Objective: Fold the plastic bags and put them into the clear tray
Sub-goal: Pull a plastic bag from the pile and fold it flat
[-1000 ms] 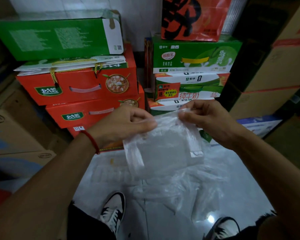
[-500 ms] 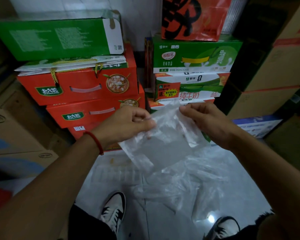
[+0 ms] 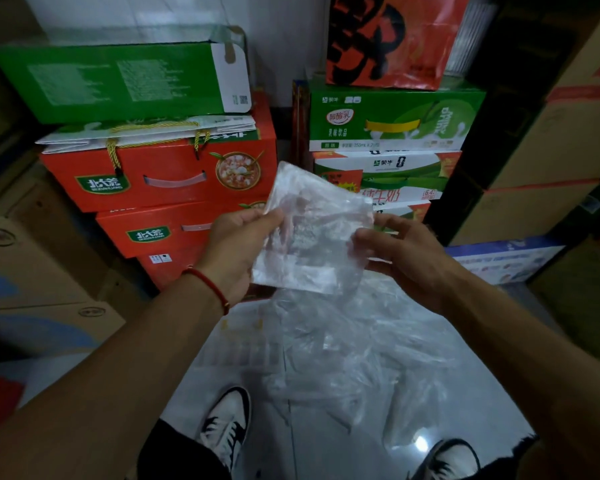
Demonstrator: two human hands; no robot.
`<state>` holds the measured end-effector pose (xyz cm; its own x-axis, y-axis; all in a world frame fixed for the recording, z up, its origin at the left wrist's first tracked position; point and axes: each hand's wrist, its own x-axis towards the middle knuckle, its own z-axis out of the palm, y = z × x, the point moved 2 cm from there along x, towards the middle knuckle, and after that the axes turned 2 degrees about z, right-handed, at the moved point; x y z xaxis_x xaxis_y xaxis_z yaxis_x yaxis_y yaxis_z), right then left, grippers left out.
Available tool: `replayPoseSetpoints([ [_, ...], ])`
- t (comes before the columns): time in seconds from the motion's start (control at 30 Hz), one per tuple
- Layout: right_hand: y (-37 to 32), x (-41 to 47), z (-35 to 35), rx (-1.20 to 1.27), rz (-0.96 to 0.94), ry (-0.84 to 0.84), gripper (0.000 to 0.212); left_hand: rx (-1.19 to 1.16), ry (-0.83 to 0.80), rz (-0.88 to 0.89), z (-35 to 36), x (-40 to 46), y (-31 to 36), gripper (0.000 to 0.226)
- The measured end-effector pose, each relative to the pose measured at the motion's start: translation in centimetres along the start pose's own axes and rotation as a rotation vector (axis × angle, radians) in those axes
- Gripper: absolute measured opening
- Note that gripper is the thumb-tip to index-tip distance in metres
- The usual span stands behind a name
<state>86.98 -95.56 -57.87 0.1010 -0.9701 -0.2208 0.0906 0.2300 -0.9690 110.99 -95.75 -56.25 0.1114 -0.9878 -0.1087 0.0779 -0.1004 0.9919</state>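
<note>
I hold a folded clear plastic bag (image 3: 312, 230) up in front of me at chest height. My left hand (image 3: 239, 251) pinches its left edge between thumb and fingers. My right hand (image 3: 399, 254) holds its right edge, fingers partly behind the plastic. Below on the floor lies a loose heap of clear plastic bags (image 3: 354, 351). A clear tray (image 3: 236, 355) with ribbed walls sits on the floor to the left of the heap, faint and hard to make out.
Stacked orange cartons (image 3: 160, 181) and a green box (image 3: 118, 81) stand ahead on the left. Green and white milk cartons (image 3: 392, 123) stand ahead on the right. Brown cardboard boxes (image 3: 561, 140) line both sides. My two shoes (image 3: 226, 427) rest on the glossy floor.
The bag has been folded smaller and turned upward. Both hands shifted from its top edge to its left and right sides and dropped slightly.
</note>
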Motion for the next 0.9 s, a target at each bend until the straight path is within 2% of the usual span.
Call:
replayPoseSetpoints([
  [0.1,0.3,0.2,0.7,-0.004,-0.101,0.121,0.052,-0.011,0.075,0.03,0.0,0.2,-0.7,0.02],
  [0.23,-0.1,0.2,1.0,-0.103,-0.233,0.182,0.058,0.008,0.1,0.046,-0.2,0.1,-0.8,0.031],
  [0.37,-0.7,-0.1,0.8,-0.196,-0.286,0.182,0.029,0.09,0.199,0.113,-0.5,-0.1,-0.1,0.033],
  [0.43,-0.8,0.0,0.5,-0.239,-0.285,0.181,0.016,0.111,0.127,0.157,-0.5,-0.2,0.3,0.034],
  [0.53,-1.0,-0.1,0.1,-0.301,-0.301,0.154,0.012,0.197,0.041,0.184,-0.7,-0.1,1.0,0.023],
  [0.77,-1.8,-0.4,-0.9,-0.312,-0.378,0.076,0.019,0.192,-0.071,0.146,-0.8,-0.1,1.4,0.018],
  [0.9,-2.3,-0.5,-1.4,-0.327,-0.392,0.087,0.023,0.195,-0.095,0.204,-0.5,-0.6,1.6,0.017],
])
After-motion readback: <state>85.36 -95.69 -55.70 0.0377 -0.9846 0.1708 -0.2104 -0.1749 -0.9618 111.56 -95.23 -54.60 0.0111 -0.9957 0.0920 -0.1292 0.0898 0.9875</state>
